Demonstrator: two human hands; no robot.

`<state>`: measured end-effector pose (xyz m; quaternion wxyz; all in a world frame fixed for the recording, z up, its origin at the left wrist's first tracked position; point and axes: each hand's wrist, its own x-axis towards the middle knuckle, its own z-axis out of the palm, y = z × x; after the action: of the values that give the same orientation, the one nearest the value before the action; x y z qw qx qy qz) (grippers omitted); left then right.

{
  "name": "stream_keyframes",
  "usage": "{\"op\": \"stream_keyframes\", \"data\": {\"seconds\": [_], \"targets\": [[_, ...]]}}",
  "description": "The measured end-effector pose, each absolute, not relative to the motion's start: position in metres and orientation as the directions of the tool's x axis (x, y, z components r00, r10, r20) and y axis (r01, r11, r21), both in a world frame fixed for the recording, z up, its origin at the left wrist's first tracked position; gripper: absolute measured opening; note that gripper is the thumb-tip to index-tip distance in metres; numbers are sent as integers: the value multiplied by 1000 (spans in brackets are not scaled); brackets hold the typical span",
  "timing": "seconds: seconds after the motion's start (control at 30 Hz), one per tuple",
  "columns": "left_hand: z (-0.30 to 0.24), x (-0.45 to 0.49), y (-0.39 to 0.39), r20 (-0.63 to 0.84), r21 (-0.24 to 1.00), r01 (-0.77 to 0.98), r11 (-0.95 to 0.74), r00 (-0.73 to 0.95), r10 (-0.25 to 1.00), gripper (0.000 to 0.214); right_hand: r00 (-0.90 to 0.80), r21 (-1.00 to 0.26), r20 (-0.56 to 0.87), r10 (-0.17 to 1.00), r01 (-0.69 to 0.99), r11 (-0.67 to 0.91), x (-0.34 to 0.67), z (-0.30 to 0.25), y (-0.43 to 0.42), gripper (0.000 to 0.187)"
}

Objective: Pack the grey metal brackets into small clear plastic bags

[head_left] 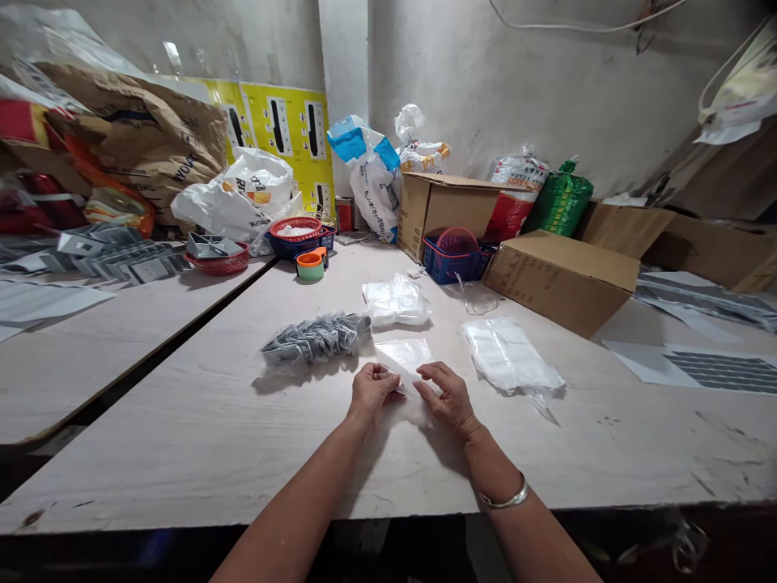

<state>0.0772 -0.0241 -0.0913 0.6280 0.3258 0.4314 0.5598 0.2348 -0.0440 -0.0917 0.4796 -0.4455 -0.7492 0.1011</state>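
Near the front of the table, my left hand (373,389) pinches a clear plastic bag (404,354) at its near edge, thumb against fingers. My right hand (447,397) is at the bag's right side with thumb and forefinger apart; whether its fingertips touch the film I cannot tell. Left of the hands lies a clear bag packed with grey parts (319,338). Behind the hands is a stack of clear plastic bags (396,301), and to the right a larger flat stack of clear bags (510,355).
A blue basket (449,263) and an open cardboard box (562,279) stand at the back right. Orange and green tape rolls (311,265) sit beside a red basket (222,259) holding grey parts. A dark gap (182,324) separates the tabletops. Printed sheets (698,366) lie far right.
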Motion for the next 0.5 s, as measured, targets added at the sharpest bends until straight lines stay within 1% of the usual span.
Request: {"op": "stream_keyframes", "data": {"seconds": [0.17,0.33,0.5], "targets": [[-97,74,-25,-90,883,-462,78,-5,996,43,-209,-535,629,749,583,612,236,-93,-45,22],[-92,65,-30,-89,857,-492,151,146,985,51,-254,-480,624,739,622,619,236,-96,-44,20],[-89,65,-31,-101,848,-507,155,132,986,55,-250,-488,601,759,638,596,235,-95,-46,18]]}}
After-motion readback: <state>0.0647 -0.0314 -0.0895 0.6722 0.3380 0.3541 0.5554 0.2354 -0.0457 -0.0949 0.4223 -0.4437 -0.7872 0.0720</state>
